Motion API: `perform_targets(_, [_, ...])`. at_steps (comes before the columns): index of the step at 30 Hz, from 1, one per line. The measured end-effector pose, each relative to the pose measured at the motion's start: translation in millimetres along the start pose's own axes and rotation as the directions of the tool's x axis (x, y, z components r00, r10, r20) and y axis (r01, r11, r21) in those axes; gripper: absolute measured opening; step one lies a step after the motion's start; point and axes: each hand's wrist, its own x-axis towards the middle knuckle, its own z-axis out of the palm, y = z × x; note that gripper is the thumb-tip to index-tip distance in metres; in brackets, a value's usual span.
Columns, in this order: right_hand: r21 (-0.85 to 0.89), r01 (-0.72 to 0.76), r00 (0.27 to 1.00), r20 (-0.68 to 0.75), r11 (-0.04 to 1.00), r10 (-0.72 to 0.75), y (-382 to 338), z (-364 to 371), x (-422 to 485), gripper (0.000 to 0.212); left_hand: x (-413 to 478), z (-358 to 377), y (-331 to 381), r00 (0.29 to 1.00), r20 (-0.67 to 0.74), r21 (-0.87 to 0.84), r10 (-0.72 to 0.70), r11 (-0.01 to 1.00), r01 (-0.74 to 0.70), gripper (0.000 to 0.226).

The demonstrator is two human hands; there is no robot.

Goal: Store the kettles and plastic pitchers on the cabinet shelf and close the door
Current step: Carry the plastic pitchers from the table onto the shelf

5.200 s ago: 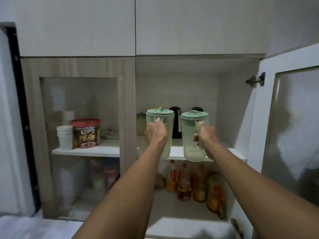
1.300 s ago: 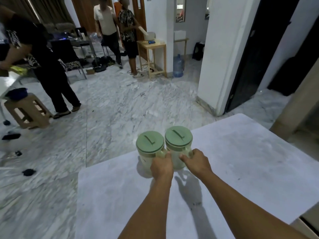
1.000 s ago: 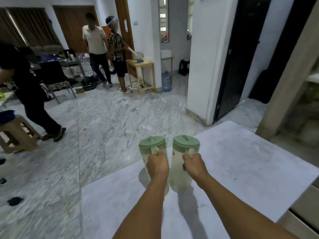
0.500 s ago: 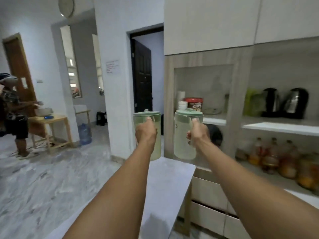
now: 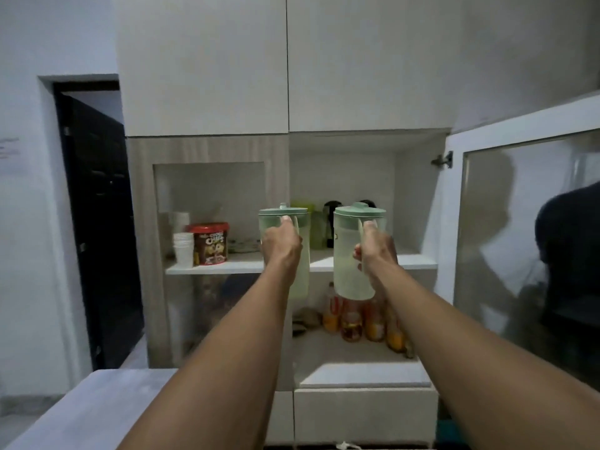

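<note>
I hold two pale green plastic pitchers with green lids out in front of the open cabinet. My left hand (image 5: 281, 244) grips the handle of the left pitcher (image 5: 300, 222). My right hand (image 5: 375, 248) grips the handle of the right pitcher (image 5: 347, 254). Both pitchers hang upright in the air in front of the white shelf (image 5: 415, 262). At the back of that shelf stand a lime-green pitcher (image 5: 316, 232) and a dark kettle (image 5: 330, 209), mostly hidden behind the pitchers. The glass cabinet door (image 5: 526, 228) stands open on the right.
The left glass-fronted compartment holds stacked white cups (image 5: 183, 248) and a red cereal tub (image 5: 209, 243). Several bottles (image 5: 352, 319) stand on the lower shelf. A grey table top (image 5: 84, 407) lies at the lower left. A dark doorway (image 5: 97, 222) opens to the left.
I lifted both pitchers off the table and turned right from the room. The open cabinet now faces me, with the pitchers raised close to the shelf.
</note>
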Motion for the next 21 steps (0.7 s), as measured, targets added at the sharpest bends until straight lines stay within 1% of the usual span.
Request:
perform_targets(3, [-0.022, 0.013, 1.000, -0.020, 1.000, -0.013, 8.3, -26.1, 63.5, 0.042, 26.3, 68.6, -5.8, 0.999, 0.035, -0.040, -0.008, 0.999, 0.010, 0.042])
perform_targets(6, [-0.019, 0.009, 1.000, -0.025, 1.000, -0.009, 14.6, -43.7, 124.2, 0.041, 59.8, 128.7, -11.3, 0.999, 0.042, -0.034, -0.033, 0.999, 0.035, 0.043])
perform_targets(8, [-0.027, -0.005, 0.999, -0.035, 1.000, 0.004, 21.2, -48.5, 165.6, 0.049, 86.8, 166.0, -18.3, 0.998, 0.044, -0.018, -0.051, 0.998, 0.052, 0.048])
perform_targets(12, [-0.027, -0.032, 0.998, -0.056, 0.999, 0.031, 46.9, -46.4, 240.6, 0.049, 138.3, 227.5, -43.3, 0.994, 0.078, 0.002, -0.076, 0.997, 0.076, 0.049])
perform_targets(17, [-0.010, -0.055, 0.993, -0.101, 0.998, 0.054, 85.3, -27.4, 334.3, 0.045, 216.4, 296.4, -84.0, 0.987, 0.125, -0.012, -0.103, 0.994, 0.105, 0.051])
perform_targets(21, [0.012, -0.056, 0.985, -0.162, 0.998, 0.058, 104.6, -10.0, 413.7, 0.029, 282.7, 346.6, -111.1, 0.975, 0.181, 0.036, -0.127, 0.992, 0.122, 0.053])
